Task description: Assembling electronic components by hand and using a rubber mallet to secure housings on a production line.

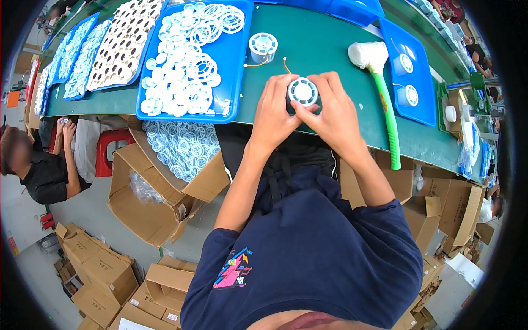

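Observation:
Between my hands is a small round housing (303,92) with a white spoked cap, standing at the table's front edge. My left hand (275,110) wraps its left side. My right hand (334,113) closes on its right side, the thumbs meeting at the near rim. A thin orange wire with a small plug (286,65) sticks out behind the left fingers. A similar white-capped housing (263,47) stands beyond, its wire lying on the green table (324,33). To the right lies a mallet (383,93) with a green handle and a white-wrapped head.
A blue tray (237,66) at left holds white spoked rings and discs; more trays of parts stand farther left. Another blue tray (421,71) at right holds two housings. An open carton (148,187) of rings sits below the edge. A seated co-worker (47,159) is at left.

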